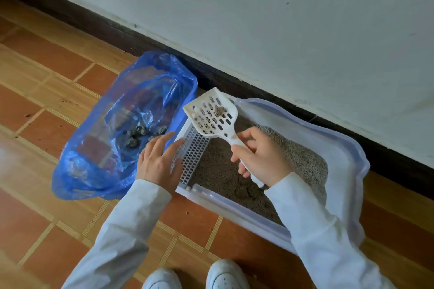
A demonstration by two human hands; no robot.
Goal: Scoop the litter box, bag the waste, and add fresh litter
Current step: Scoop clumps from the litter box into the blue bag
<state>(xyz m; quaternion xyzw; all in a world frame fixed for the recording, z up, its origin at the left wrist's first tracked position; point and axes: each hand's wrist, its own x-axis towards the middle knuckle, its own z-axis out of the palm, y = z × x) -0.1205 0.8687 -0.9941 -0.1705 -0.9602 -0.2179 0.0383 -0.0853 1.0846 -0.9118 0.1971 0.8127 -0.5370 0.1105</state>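
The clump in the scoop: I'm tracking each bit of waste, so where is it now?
In the head view the clump lies on the white scoop held by the right hand, over the litter box's left end, just right of the blue bag.

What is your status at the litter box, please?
Right hand grips scoop, one clump aboard. Left hand open by bag. Path clear.
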